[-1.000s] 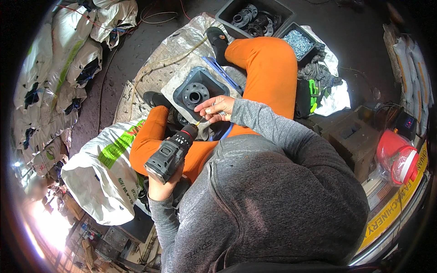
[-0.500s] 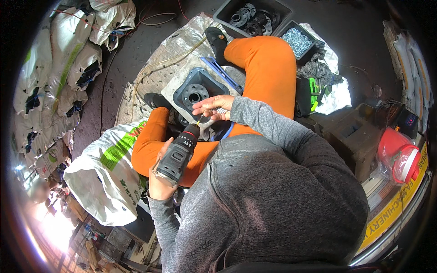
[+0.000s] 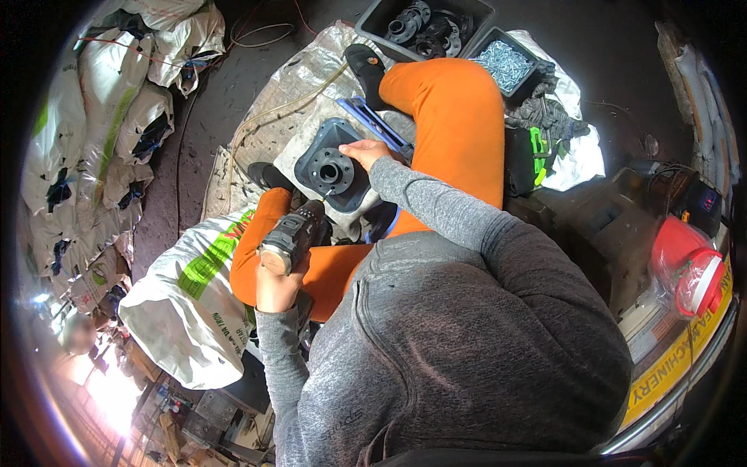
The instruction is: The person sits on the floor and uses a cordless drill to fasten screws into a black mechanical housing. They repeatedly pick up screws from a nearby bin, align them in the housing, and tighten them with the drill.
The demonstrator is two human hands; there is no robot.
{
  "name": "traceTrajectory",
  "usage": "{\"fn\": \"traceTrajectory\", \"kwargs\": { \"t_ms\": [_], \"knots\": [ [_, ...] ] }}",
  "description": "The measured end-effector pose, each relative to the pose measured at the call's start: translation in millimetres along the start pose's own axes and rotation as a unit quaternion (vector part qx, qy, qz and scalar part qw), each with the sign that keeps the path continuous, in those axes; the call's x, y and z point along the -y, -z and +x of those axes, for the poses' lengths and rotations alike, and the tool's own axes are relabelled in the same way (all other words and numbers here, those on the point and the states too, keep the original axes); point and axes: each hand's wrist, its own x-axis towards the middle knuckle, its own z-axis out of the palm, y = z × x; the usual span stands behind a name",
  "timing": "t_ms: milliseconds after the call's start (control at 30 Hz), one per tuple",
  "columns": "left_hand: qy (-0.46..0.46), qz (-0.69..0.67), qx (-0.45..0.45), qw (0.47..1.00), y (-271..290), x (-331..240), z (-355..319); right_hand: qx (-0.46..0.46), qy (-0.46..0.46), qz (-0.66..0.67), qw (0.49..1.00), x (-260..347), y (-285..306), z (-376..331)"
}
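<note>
My left hand (image 3: pixel 278 291) is wrapped around the handle of a cordless drill (image 3: pixel 288 238). The drill's tip reaches the near edge of a round dark flange (image 3: pixel 313 166) with a raised hub and a ring of holes. That flange sits within a blue-grey squarish housing (image 3: pixel 335 128) between my legs. My right hand (image 3: pixel 366 152) is at the flange's far right rim, its thumb and forefinger together and the other fingers curled. What lies inside those fingers is hidden.
A blue tool-like object (image 3: pixel 375 124) lies beyond the housing. Farther off stand a grey crate of flanges (image 3: pixel 490 14) and a box of screws (image 3: pixel 506 66). A white sack (image 3: pixel 167 315) is at my left; a red-lidded jar (image 3: pixel 698 284) is at far right.
My right hand has moved from beside the drill bit to the flange's far right rim. The drill has shifted slightly left and tilted, its bit now down at the flange's near edge.
</note>
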Motion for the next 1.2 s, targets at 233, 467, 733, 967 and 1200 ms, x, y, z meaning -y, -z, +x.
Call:
{"fn": "traceTrajectory", "kwargs": {
  "t_ms": [233,467,733,967,1200],
  "knots": [
    [-0.018,0.003,0.017,1.0,-8.8,6.3,26.8,0.032,-0.021,-0.101,0.994,-10.3,5.3,2.8],
    [-0.059,0.075,0.018,0.995,-9.8,-14.6,33.5,0.042,-0.034,-0.134,0.99,-1.9,4.3,-2.4],
    [-0.016,0.095,0.024,0.995,-20.0,-22.8,41.5,0.03,-0.037,-0.145,0.988,2.2,3.7,-8.0],
    [-0.022,0.106,0.029,0.994,-23.1,-11.1,44.6,0.029,-0.028,-0.149,0.988,-2.8,1.4,-4.7],
    [-0.005,0.071,-0.001,0.997,-26.0,-4.6,27.2,0.031,0.019,-0.178,0.983,-0.8,0.8,-1.5]
  ]
}}
